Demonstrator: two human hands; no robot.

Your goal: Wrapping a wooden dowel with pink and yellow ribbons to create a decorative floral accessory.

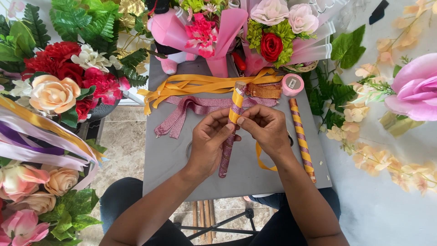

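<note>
Over a small grey table (168,159), my left hand (210,142) grips a thin stick (226,152) covered in pink glitter ribbon, held nearly upright. My right hand (265,128) pinches a yellow satin ribbon (236,105) against the stick's upper part, where it winds around the pink. The yellow ribbon's loose tail (260,160) hangs in a loop below my right wrist. A finished stick (302,136) with pink and yellow spiral stripes lies on the table just right of my right hand.
Loose yellow ribbons (191,84) and pink glitter ribbon (191,107) lie across the table's far half, beside a pink tape roll (292,84). Artificial flower bouquets (63,86) crowd the left, back and right. A white surface (382,200) with peach blossoms lies right.
</note>
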